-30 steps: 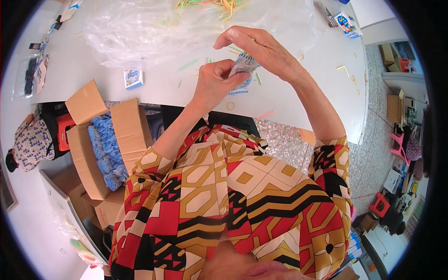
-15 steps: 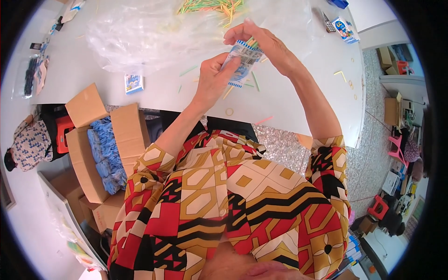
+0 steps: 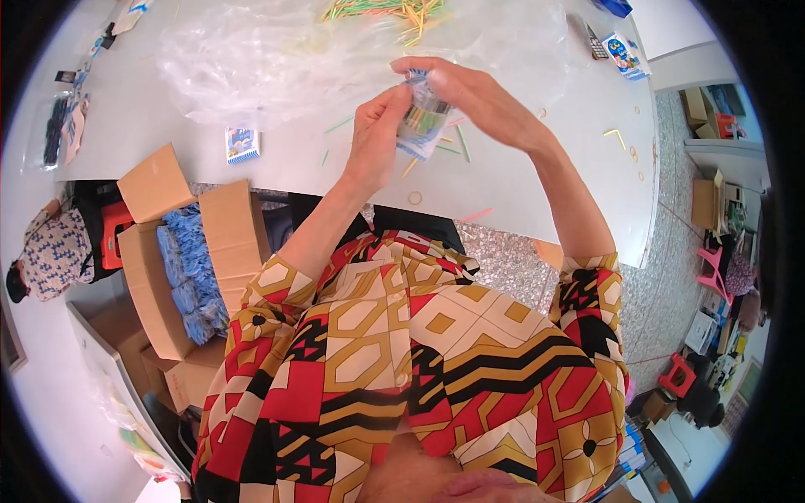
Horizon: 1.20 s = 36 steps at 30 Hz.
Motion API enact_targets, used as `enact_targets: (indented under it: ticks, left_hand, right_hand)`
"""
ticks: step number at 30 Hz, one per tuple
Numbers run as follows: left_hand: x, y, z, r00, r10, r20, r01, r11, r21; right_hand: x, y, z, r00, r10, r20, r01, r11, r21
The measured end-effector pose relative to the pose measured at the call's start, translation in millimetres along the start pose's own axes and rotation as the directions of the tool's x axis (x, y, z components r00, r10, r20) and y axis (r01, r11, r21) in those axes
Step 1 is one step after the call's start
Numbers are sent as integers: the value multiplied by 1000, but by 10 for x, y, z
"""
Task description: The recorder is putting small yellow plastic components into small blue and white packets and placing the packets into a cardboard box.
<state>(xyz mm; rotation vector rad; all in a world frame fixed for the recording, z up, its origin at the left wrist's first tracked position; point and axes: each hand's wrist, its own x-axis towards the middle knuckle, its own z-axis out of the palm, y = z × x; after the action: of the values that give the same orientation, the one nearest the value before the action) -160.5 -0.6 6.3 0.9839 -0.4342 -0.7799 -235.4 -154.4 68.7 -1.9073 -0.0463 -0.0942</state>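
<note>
My left hand (image 3: 377, 134) is closed on the left edge of a small blue-and-white plastic packet (image 3: 423, 126), thumb and fingers pinching it above the table. Coloured straw-like sticks show through its clear lower part. At the packet's upper end is my right hand (image 3: 470, 90), bent over it with the thumb against the top edge; its fingertips are partly hidden behind. Several loose green, pink and yellow sticks (image 3: 464, 144) lie on the table below the hands. Beyond them, a heap of similar sticks (image 3: 411, 17) rests on clear plastic sheeting (image 3: 243, 63).
Another blue-and-white packet (image 3: 242, 145) lies at the table's left front. An open carton (image 3: 159, 277) full of blue packets stands below it. Rubber bands (image 3: 415, 198) and a bent yellow stick (image 3: 616, 134) are on the table (image 3: 537, 184). A person (image 3: 59, 251) sits far left.
The packet has tipped and slid slightly downward, and sticks that poked out of its top now show inside. My right hand has come down onto the upper end.
</note>
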Motion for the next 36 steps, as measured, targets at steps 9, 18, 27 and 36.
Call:
enact_targets:
  ticks: [9,18,27,36]
  left_hand:
    - [5,178,-41,988,149,-53,-146,988,49]
    - [-66,224,-174,973,228,-11,-222,956,192]
    - [-139,261,-176,996,87,0,-86,982,170]
    - [-188,270,-500,976,198,-88,-139,885,444]
  right_hand:
    - [-122,99,0,985,75,-155,-64,995,77]
    - [-135,-78,194,932,-105,-346,47,984,-173]
    - [-86,149,280,953,62,-297,-9,985,174]
    - [-256,663,-90,988,56,-147,-120,874,-471]
